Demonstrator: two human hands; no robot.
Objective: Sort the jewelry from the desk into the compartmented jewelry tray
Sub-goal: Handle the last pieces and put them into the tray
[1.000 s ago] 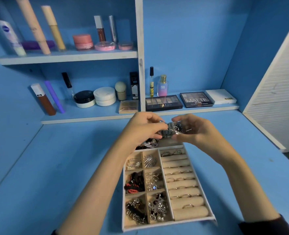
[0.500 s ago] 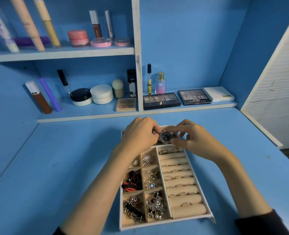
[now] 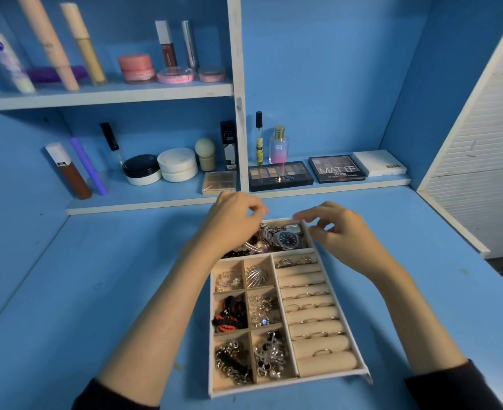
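The compartmented jewelry tray (image 3: 274,387) lies on the blue desk in front of me. A silver watch with a dark blue dial (image 3: 287,240) rests in its long far compartment, on top of other jewelry. My left hand (image 3: 232,226) hovers over the left end of that compartment with its fingers curled near the watch band; contact is unclear. At the compartment's right end, my right hand (image 3: 342,235) has spread fingers and holds nothing. Rings sit on the beige rolls (image 3: 312,315). The small compartments hold a silver shell brooch (image 3: 257,276), chains and beads.
A low shelf behind the tray carries eyeshadow palettes (image 3: 280,176), a perfume bottle (image 3: 279,145), cream jars (image 3: 177,164) and tubes. An upper shelf (image 3: 108,94) holds more cosmetics. A white slatted panel (image 3: 478,173) leans at the right.
Both hands lowered the watch from above the tray into the far compartment. My right hand has let go and opened; the watch now lies in the tray.
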